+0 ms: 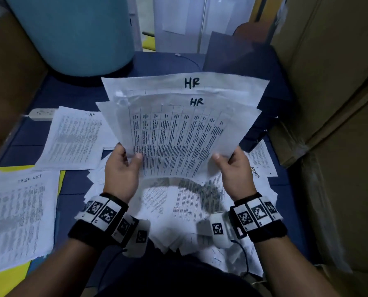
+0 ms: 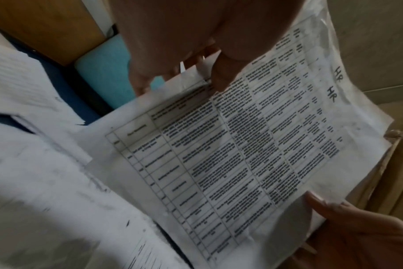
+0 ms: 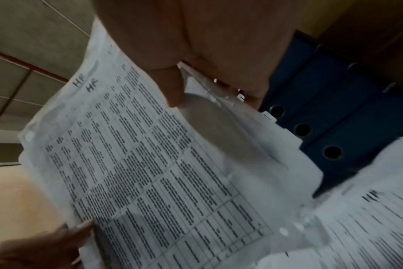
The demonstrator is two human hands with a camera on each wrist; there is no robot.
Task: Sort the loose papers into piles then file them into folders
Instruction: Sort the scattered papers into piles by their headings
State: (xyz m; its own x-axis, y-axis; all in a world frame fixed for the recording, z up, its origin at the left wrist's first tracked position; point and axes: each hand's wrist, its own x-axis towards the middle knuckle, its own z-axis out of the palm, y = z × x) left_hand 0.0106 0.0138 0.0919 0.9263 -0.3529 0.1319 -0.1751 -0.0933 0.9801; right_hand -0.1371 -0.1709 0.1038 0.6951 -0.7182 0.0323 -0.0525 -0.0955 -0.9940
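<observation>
I hold up a thin bundle of printed table sheets marked "HR" [image 1: 183, 129] above the table; two "HR" headings show, one behind the other. My left hand [image 1: 129, 157] pinches its lower left corner, thumb on the front. My right hand [image 1: 224, 157] pinches the lower right corner in the same way. The left wrist view shows the same sheets [image 2: 242, 154] under my left thumb [image 2: 221, 78], and the right wrist view shows them [image 3: 150, 163] under my right thumb [image 3: 173, 87]. Below the hands lies a heap of loose papers [image 1: 178, 209].
A pile headed "HR" [image 1: 75, 136] lies to the left. A "task list" pile [image 1: 18, 211] rests on a yellow folder [image 1: 7, 281]. A sheet marked "ADMIN" [image 1: 262, 161] lies right, by stacked blue binders [image 1: 271, 116]. A teal cylinder [image 1: 71, 33] and cardboard boxes [image 1: 339, 103] hem in the table.
</observation>
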